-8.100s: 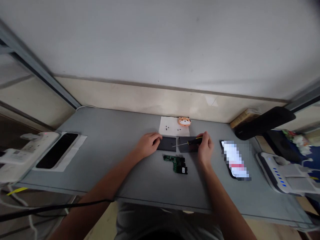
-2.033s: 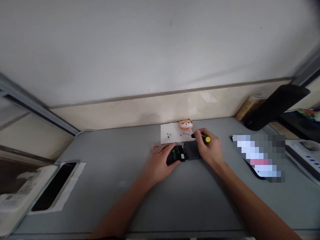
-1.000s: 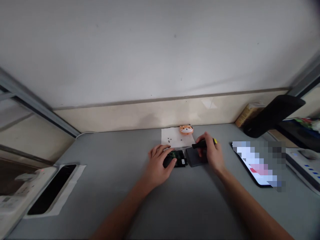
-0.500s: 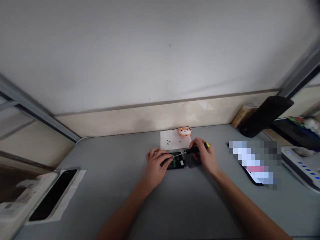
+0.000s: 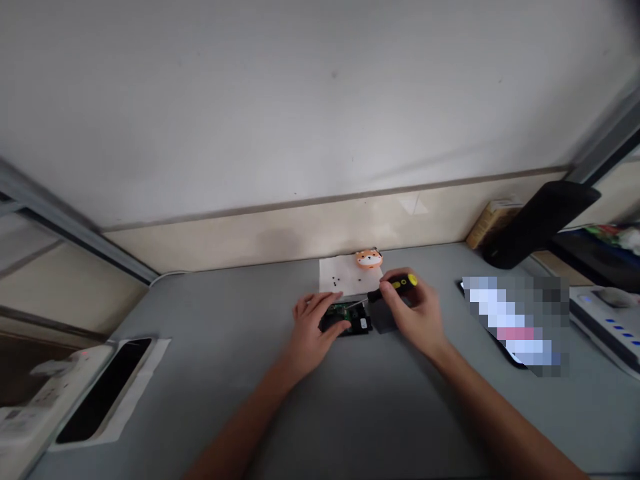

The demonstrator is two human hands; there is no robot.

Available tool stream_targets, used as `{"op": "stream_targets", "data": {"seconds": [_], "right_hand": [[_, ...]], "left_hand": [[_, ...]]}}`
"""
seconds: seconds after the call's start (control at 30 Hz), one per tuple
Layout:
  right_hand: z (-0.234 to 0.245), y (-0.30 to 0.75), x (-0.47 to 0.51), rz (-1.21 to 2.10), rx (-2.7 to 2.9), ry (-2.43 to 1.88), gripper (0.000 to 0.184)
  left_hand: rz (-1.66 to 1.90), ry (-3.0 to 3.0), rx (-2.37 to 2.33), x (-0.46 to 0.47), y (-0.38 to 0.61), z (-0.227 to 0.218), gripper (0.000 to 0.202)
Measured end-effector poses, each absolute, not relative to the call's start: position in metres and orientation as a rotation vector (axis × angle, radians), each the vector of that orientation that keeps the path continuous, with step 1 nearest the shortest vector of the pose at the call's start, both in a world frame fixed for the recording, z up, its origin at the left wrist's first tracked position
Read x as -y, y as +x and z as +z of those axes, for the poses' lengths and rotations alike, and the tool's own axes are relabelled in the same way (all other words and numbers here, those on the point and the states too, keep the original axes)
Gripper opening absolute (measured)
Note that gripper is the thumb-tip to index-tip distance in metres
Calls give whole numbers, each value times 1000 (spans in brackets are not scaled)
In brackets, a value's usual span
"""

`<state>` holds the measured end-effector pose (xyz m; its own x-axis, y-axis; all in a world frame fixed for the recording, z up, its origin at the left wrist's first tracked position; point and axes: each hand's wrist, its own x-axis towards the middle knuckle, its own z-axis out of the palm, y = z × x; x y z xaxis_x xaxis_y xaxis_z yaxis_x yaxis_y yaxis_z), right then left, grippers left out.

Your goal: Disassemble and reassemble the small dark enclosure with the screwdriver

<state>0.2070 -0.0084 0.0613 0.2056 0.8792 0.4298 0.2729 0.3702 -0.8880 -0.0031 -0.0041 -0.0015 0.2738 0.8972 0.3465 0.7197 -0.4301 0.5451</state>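
Observation:
My left hand [image 5: 311,325] rests on a small black case with a green circuit board [image 5: 350,316] in it, fingers curled around its left end. My right hand [image 5: 415,312] grips a black screwdriver with a yellow cap [image 5: 400,283]; its thin shaft points left and down onto the board. A dark grey flat cover [image 5: 383,316] lies just right of the board, partly under my right hand. Behind them a white paper sheet [image 5: 345,281] carries several tiny black screws.
An orange animal-face figure [image 5: 369,259] sits at the paper's far edge. A lit phone [image 5: 505,320] lies to the right, a black lamp head [image 5: 540,223] behind it. A dark phone on a white pad [image 5: 103,387] lies at the left, beside a white power strip [image 5: 30,413].
Since eight seconds ago the circuit board went from lying loose into the black case under my left hand. In the last second the screwdriver tip swung down onto the board.

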Motion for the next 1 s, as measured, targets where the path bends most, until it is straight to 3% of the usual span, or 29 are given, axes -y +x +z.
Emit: {"op": "stream_targets", "data": {"seconds": [0.07,0.17,1.0], "right_hand": [[59,209,9,520,1387,-1195,26],[57,211,10,456,1456,-1257,28],[54,209,11,376,1546,-1237,27]], "left_hand": [[837,2271,-1466,5,-4,-1,58],[730,2314,-1428,6,-4,-3,70],[570,2438,-1341,6,2,3,58]]}}
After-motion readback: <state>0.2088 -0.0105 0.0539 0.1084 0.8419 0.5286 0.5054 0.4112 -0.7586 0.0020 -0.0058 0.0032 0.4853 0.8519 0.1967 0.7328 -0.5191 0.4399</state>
